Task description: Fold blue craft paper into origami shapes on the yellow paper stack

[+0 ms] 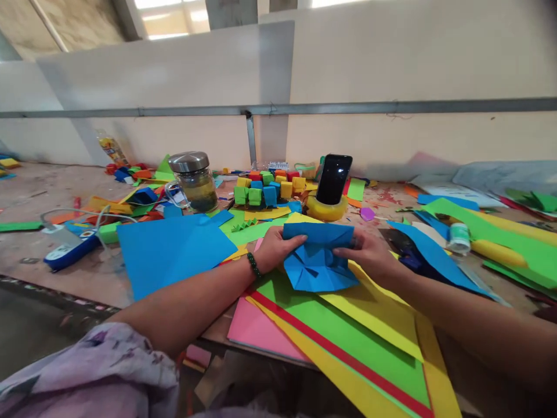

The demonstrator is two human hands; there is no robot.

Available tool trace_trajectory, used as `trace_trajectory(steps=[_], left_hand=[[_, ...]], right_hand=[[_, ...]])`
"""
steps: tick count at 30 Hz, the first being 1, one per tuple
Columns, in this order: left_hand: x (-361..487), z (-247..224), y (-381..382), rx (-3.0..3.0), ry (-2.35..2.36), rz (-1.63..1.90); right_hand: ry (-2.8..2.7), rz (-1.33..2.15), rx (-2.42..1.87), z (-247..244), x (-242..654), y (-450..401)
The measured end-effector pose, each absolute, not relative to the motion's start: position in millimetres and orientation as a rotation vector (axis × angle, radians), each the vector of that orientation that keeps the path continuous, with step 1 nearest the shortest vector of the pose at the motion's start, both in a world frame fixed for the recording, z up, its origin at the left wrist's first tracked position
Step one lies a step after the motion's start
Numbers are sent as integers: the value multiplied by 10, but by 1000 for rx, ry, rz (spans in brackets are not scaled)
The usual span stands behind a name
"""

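Between my two hands is a creased sheet of blue paper (321, 258), its top edge folded and its lower part opened into several facets. My left hand (278, 248) pinches the paper's upper left side, thumb in front. At the right side, my right hand (368, 252) grips it between thumb and fingers. The folded paper hovers over or rests on a stack of coloured sheets, with a green sheet (348, 342) and a yellow sheet (378, 307) showing; I cannot tell if it touches them. A flat blue sheet (174, 249) lies left of my left hand.
Small paper cubes (270, 188) are piled at the back middle. A lidded glass mug (194, 183) stands left of them; a phone (334, 180) leans on a yellow tape roll (326, 209). A power strip (72, 249) lies left, a small white-and-green bottle (459, 238) right.
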State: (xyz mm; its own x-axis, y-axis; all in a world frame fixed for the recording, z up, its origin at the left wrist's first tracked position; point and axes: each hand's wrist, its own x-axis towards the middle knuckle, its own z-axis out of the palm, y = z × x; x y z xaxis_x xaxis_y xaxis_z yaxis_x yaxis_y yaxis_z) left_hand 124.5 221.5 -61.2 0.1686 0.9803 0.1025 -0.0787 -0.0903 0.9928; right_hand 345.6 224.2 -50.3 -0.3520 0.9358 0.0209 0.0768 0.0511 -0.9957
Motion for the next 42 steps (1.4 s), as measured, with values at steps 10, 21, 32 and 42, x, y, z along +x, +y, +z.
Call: trace_trajectory(steps=[10, 21, 32, 42], left_hand=[[1211, -648, 2302, 1347, 964, 1218], [1112, -746, 2427, 1201, 899, 1259], [1030, -676, 2410, 1199, 880, 1206], [1026, -664, 2330, 1273, 818, 1001]], right_hand=[[-1862, 397, -1371, -403, 3492, 2156], [-1555, 829, -1233, -409, 3377, 2123], [-1534, 1122, -1380, -337, 3887, 2298], [-1855, 1535, -1280, -361, 3898, 2272]])
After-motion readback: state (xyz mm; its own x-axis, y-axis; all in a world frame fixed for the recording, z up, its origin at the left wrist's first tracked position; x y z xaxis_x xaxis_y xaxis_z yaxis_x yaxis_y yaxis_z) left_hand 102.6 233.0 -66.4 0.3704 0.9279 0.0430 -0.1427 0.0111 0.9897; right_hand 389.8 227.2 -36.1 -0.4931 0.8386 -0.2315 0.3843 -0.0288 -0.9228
